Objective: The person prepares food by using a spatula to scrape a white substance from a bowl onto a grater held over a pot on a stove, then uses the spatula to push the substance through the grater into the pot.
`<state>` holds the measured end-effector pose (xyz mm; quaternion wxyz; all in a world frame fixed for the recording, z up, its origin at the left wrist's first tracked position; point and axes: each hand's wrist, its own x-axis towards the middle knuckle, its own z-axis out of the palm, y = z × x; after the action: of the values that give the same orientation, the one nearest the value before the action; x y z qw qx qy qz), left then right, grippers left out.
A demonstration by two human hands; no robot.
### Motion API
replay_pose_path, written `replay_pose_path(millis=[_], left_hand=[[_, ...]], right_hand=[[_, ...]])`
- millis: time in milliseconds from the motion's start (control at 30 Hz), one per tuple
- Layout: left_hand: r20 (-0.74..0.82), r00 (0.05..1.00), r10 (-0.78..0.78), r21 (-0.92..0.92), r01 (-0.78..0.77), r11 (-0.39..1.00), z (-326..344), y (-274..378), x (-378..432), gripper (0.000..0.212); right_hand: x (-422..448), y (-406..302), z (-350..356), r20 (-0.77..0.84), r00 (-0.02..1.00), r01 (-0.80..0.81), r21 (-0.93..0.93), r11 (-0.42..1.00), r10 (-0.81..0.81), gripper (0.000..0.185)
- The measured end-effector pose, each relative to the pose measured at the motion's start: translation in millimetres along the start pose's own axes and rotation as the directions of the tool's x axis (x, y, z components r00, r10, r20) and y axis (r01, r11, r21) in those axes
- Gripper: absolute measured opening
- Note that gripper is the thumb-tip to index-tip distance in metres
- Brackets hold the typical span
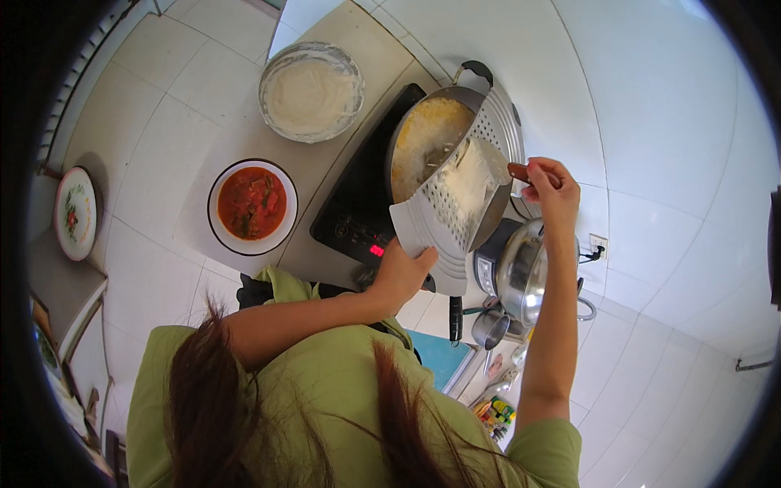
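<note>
My left hand (pixel 403 274) grips the near end of a grey perforated plate (pixel 430 238), which lies slanted across a wok (pixel 482 100). Pale batter or dough (pixel 467 183) is spread over the plate's holes. By its brown handle, my right hand (pixel 549 186) holds a scraper with a broad blade (pixel 491 161), its blade against the batter. Below the plate, the wok holds foamy, bubbling liquid (pixel 433 128) with pale bits in it. It stands on a black induction cooktop (pixel 360 201) with a lit red display.
A bowl of pale batter (pixel 311 91) stands beyond the cooktop, left of the wok. Nearer is a white bowl of red stew (pixel 251 204). Right of the wok are a lidded steel pot (pixel 528 274) and a small saucepan (pixel 490 328). A tiled wall (pixel 549 91) rises behind the wok.
</note>
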<state>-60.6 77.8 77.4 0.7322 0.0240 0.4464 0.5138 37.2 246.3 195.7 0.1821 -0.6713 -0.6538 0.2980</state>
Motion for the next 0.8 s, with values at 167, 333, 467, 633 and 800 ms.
replay_pose_path(millis=[167, 333, 467, 633, 800], left_hand=[[0.009, 0.997, -0.076, -0.011, 0.076, 0.997, -0.1, -0.7, 0.4, 0.032], [0.026, 1.000, 0.004, 0.037, -0.005, 0.999, -1.8, -8.2, 2.3, 0.035], [-0.005, 0.999, 0.048, 0.049, -0.048, 0.998, 2.0, 0.3, -3.4, 0.032], [0.028, 0.998, 0.056, 0.025, -0.056, 0.998, 2.1, -4.8, 1.5, 0.035], [0.059, 0.997, 0.041, 0.054, -0.044, 0.998, 2.4, -0.1, 0.3, 0.038]], right_hand=[[16.9, 15.6, 34.8, -0.386, 0.922, 0.232, 0.489, 0.841, -0.030, 0.011], [24.4, 31.5, 56.2, -0.514, 0.858, 0.439, 0.730, 0.524, -0.001, 0.019], [-8.0, 43.3, 67.0, -0.497, 0.861, 0.484, 0.733, 0.478, -0.110, 0.021], [-56.3, 52.0, 63.6, -0.449, 0.848, 0.530, 0.690, 0.493, -0.282, 0.017], [-87.8, 65.4, 50.1, -0.420, 0.843, 0.538, 0.682, 0.495, -0.337, 0.018]])
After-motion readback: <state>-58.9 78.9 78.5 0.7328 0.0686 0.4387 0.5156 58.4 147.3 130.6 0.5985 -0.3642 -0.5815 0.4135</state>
